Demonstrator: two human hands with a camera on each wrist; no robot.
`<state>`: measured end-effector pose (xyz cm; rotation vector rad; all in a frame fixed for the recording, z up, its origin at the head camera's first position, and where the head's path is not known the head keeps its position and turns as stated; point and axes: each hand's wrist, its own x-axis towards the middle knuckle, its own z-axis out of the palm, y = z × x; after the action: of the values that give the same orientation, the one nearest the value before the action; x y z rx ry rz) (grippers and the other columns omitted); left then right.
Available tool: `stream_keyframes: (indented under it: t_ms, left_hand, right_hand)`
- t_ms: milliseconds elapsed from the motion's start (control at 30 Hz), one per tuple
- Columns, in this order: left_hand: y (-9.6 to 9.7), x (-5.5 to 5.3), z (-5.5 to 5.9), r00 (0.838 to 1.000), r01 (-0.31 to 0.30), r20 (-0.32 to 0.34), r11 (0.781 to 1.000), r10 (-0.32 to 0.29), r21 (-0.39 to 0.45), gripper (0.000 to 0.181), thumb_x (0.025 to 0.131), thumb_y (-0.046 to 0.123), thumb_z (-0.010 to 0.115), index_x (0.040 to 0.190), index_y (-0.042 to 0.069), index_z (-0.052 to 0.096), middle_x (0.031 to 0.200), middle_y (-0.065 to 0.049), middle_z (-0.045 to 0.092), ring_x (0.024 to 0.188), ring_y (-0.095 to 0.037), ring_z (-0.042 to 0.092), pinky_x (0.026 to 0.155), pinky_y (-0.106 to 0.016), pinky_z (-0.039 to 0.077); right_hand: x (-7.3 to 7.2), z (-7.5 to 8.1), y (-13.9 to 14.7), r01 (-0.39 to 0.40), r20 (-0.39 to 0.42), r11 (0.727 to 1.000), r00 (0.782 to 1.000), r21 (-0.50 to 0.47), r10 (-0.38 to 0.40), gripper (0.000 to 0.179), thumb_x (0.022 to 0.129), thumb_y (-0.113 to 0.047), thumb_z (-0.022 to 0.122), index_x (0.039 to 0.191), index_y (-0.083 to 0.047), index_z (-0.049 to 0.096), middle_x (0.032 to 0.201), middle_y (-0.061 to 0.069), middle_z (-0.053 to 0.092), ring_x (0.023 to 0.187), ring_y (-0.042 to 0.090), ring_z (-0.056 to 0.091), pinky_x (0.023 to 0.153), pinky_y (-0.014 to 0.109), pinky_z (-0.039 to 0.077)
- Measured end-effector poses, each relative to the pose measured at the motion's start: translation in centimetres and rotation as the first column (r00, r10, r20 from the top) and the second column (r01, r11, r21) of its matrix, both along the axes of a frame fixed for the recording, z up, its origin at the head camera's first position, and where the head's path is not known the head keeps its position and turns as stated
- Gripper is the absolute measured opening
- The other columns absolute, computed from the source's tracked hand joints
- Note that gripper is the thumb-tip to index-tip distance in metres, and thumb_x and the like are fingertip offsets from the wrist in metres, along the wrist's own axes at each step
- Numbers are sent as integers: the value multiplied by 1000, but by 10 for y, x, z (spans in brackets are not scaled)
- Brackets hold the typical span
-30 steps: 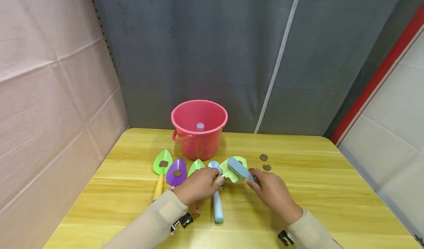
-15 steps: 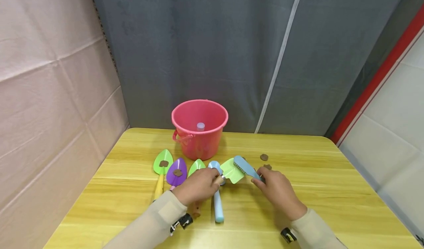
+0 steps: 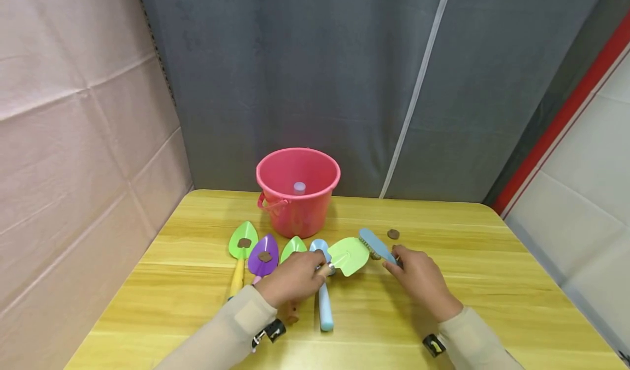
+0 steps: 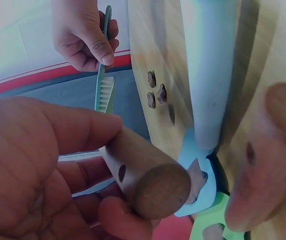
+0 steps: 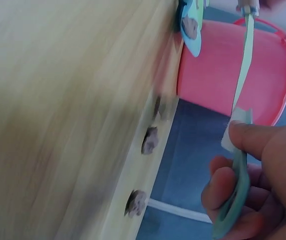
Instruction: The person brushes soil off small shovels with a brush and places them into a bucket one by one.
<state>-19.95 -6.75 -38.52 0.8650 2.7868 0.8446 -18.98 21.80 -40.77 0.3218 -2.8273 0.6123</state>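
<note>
In the head view my left hand (image 3: 291, 278) grips the wooden handle (image 4: 143, 172) of a light green trowel, its bare-looking blade (image 3: 348, 256) held above the table. My right hand (image 3: 421, 280) holds a blue brush (image 3: 378, 245) by its handle. White bristles (image 4: 105, 94) face the trowel, and the brush head meets the blade's right edge. Beneath the brush, a brown clump (image 3: 375, 255) is partly hidden. Another brown clump (image 3: 393, 234) lies farther back on the table. The right wrist view shows the blade edge-on (image 5: 244, 65), close to the bristles.
A pink bucket (image 3: 300, 217) stands behind, with a pale purple object (image 3: 299, 188) inside. Left of the held trowel lie a green trowel (image 3: 250, 232), a purple one (image 3: 270, 247), another green one (image 3: 295, 245) and a blue one (image 3: 325, 307). Several carry brown patches.
The brush has moved right across the blade to its outer edge. A brown patch visible on the blade earlier is gone from it. My left hand has stayed nearly still.
</note>
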Motion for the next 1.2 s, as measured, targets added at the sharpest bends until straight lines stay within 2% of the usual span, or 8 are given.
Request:
stream_keyframes:
  t_ms: [167,267,367,500,633,733,1000,1200]
  left_hand:
    - [-2,0,-1,999,14,-35,1000,-15,-9,8,94,16,65,101,12,63,77,5,55,68,-12,51,61,-26,45]
    - [-2,0,-1,999,11,-39,1000,-11,-13,8,94,16,64,102,12,63,78,5,55,69,-12,51,62,-27,45]
    - [-1,0,1,1000,2,-25,1000,-2,-7,8,97,18,61,101,12,63,78,5,55,69,-11,52,63,-27,45]
    - [0,0,3,1000,-7,-12,1000,7,5,9,98,19,60,101,11,63,78,5,54,68,-11,52,62,-27,46]
    - [1,1,5,1000,-10,-7,1000,10,18,10,98,20,59,98,11,62,77,5,54,68,-11,52,62,-27,46]
    - [1,1,5,1000,-12,-12,1000,12,18,9,98,20,59,96,12,61,75,5,54,68,-11,52,62,-27,46]
    - [0,1,3,1000,-21,-6,1000,21,14,7,95,16,64,100,12,62,77,5,54,69,-11,51,62,-27,45]
    - [-1,4,3,998,-37,55,999,36,20,8,95,15,63,102,11,61,78,3,54,67,-12,51,59,-26,46]
  right_hand:
    - [-6,-1,10,37,34,999,999,-25,-36,20,93,-20,71,102,-3,66,60,-4,46,48,9,34,44,25,28]
    - [-6,2,9,43,22,998,999,-34,-43,20,93,-21,71,100,-3,66,60,-5,45,48,9,34,44,25,28]
    - [-1,9,0,6,-22,1000,1000,-27,-6,17,91,-22,73,93,-7,64,58,-6,45,47,8,34,44,24,28]
    - [8,19,-21,-74,-78,997,994,-1,74,18,88,-22,77,94,-9,66,64,-8,52,50,5,37,46,23,32]
    - [17,23,-38,-127,-76,992,989,6,127,18,84,-21,80,93,-12,66,68,-12,54,53,4,40,49,23,36]
    - [18,21,-44,-143,-64,990,988,15,144,20,84,-20,81,87,-15,62,65,-12,49,53,3,39,49,23,35]
    - [5,9,-25,-80,-66,997,995,12,81,19,85,-18,79,93,-8,65,65,-8,52,52,6,39,47,23,34]
    - [-10,-3,-1,-23,2,999,1000,-35,24,18,91,-21,74,87,-9,60,60,-6,47,48,7,35,44,22,29]
